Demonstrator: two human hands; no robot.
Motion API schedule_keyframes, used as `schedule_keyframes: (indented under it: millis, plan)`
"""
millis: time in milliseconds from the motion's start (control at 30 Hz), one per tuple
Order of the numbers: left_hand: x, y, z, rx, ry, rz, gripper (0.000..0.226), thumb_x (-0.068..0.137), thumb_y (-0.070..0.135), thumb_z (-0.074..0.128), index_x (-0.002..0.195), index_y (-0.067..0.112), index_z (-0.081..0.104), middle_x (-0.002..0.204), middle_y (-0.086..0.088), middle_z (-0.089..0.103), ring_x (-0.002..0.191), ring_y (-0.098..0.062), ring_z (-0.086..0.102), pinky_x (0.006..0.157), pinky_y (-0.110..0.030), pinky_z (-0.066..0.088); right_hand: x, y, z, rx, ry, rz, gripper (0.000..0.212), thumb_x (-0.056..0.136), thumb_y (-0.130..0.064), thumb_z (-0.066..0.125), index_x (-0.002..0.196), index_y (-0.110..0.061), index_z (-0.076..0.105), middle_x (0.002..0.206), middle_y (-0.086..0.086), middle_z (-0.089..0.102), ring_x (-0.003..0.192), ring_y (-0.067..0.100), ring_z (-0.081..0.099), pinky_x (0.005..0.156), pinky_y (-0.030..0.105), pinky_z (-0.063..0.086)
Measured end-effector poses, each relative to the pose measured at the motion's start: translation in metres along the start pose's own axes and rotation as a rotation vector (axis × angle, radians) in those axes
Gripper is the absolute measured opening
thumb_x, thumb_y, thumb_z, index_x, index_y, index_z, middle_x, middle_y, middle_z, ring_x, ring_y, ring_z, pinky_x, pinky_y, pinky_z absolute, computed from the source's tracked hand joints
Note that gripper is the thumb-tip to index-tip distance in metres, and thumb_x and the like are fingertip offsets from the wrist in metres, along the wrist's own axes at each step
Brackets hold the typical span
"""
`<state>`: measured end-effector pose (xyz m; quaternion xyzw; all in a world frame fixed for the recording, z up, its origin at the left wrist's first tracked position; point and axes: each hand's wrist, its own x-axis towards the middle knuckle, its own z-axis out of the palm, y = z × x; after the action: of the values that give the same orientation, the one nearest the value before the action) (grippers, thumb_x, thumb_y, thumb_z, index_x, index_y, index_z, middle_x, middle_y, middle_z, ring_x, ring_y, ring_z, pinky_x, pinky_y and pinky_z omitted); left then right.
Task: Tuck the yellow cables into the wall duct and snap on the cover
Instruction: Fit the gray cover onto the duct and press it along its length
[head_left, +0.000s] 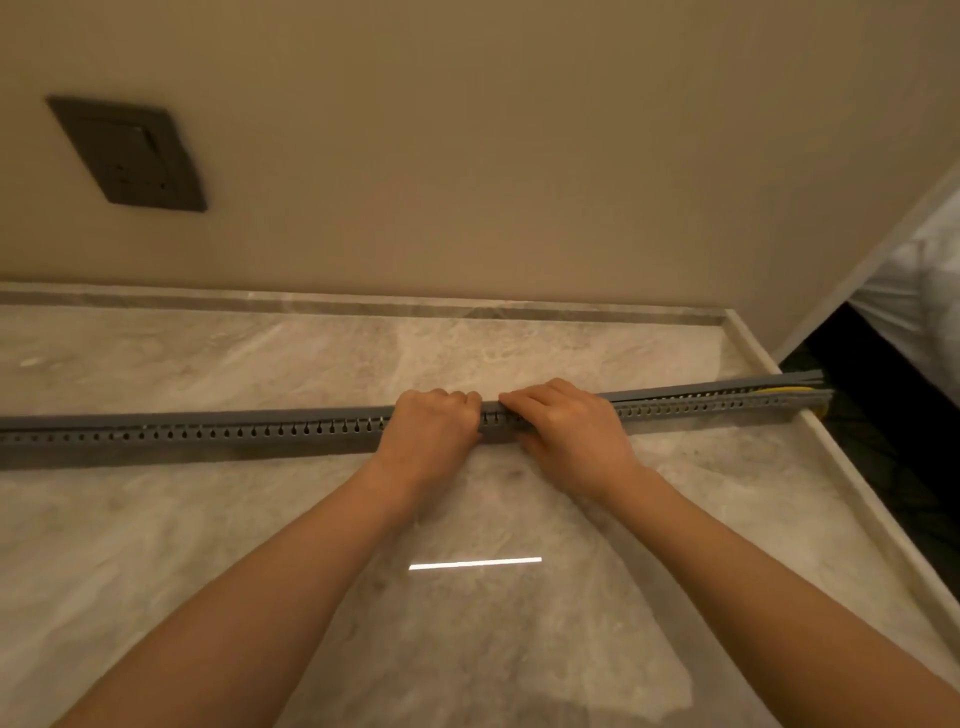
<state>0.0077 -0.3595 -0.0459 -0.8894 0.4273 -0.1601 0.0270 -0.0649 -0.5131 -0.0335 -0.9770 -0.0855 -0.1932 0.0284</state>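
— Grey plastic, that long slotted cable duct (234, 431), lying flat across the pale veined marble table (467, 649) rather than up on the beige wall (467, 156). See the row of teardrop slots along its side?

— I do. And the narrow grey plastic cover strip (727, 388) looks seated on the left stretch but lifted towards the far right end, where the thin yellow cables (784, 389) peek out.

— That's my worry. If a cable rides up over the slotted fingers there, the cover will pinch it, or refuse to click.

— What are the hands doing?

— The left hand (434, 426) is curled into a fist over the duct's top edge, knuckles down, pressing the cover. The right hand (566, 428) lies just beside it, almost touching, fingers flat on top and thumb under the front wall, clasping duct and cover together.

— Both pushing at one spot, then. On polished stone that smooth, glossy enough to mirror a ceiling light, the whole length could skid away from them.

— Or the thin wall could flex and pop out the part already snapped. The right end overhangs the table edge too, unsupported.

— And that dark square wall socket plate (130, 156)?

— Well apart, no part in this.
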Motion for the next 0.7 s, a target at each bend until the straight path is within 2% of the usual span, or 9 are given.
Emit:
schedule_keyframes:
  millis: [33, 100, 300, 467, 567, 700]
  plan:
    - [0.001, 0.000, 0.003, -0.022, -0.024, 0.000, 0.020, 0.091, 0.030, 0.050, 0.100, 0.014, 0.058, 0.095, -0.002, 0.069, 0.083, -0.023, 0.065, 0.057, -0.028, 0.033, -0.001, 0.001, -0.001, -0.015, -0.007, 0.022, 0.036, 0.067, -0.010, 0.078, 0.102, -0.010, 0.070, 0.091, 0.005, 0.073, 0.078, 0.028, 0.066, 0.057, 0.033, 0.052]
    - [0.002, -0.001, 0.006, -0.025, -0.040, 0.001, 0.020, 0.094, 0.026, 0.044, 0.105, 0.013, 0.054, 0.102, -0.004, 0.067, 0.090, -0.025, 0.063, 0.060, -0.030, 0.032, -0.005, 0.003, -0.002, -0.040, -0.008, 0.063, 0.038, 0.065, -0.010, 0.080, 0.101, -0.010, 0.070, 0.091, 0.005, 0.073, 0.078, 0.028, 0.066, 0.057, 0.033, 0.052]
    - [0.001, -0.001, 0.005, -0.022, -0.046, -0.003, 0.018, 0.093, 0.022, 0.044, 0.105, 0.013, 0.053, 0.101, -0.004, 0.067, 0.089, -0.024, 0.062, 0.059, -0.031, 0.031, -0.012, 0.009, -0.001, -0.096, -0.049, 0.154, 0.041, 0.070, -0.011, 0.077, 0.109, -0.011, 0.066, 0.100, 0.006, 0.071, 0.088, 0.029, 0.063, 0.068, 0.037, 0.052]
    - [-0.001, 0.001, 0.006, -0.027, -0.054, -0.015, 0.018, 0.094, 0.023, 0.044, 0.105, 0.013, 0.053, 0.100, -0.003, 0.066, 0.088, -0.023, 0.062, 0.059, -0.030, 0.032, -0.012, 0.027, -0.004, -0.142, -0.131, 0.151, 0.039, 0.078, -0.013, 0.069, 0.116, -0.013, 0.062, 0.110, 0.005, 0.068, 0.099, 0.028, 0.059, 0.078, 0.038, 0.047]
    - [0.000, 0.001, 0.005, -0.025, -0.052, -0.016, 0.025, 0.094, 0.032, 0.045, 0.106, 0.012, 0.052, 0.100, -0.003, 0.066, 0.088, -0.022, 0.062, 0.062, -0.031, 0.036, -0.012, 0.037, -0.007, -0.126, -0.126, 0.128, 0.037, 0.076, -0.017, 0.073, 0.111, -0.011, 0.065, 0.105, 0.007, 0.069, 0.094, 0.029, 0.061, 0.073, 0.038, 0.049]
    - [0.001, 0.002, 0.007, -0.047, -0.059, -0.040, 0.031, 0.093, 0.039, 0.046, 0.108, 0.013, 0.052, 0.103, -0.003, 0.065, 0.091, -0.023, 0.061, 0.063, -0.031, 0.036, -0.018, 0.049, -0.005, -0.097, -0.034, -0.001, 0.040, 0.062, -0.016, 0.085, 0.098, -0.006, 0.071, 0.087, 0.008, 0.073, 0.074, 0.029, 0.067, 0.054, 0.034, 0.053]
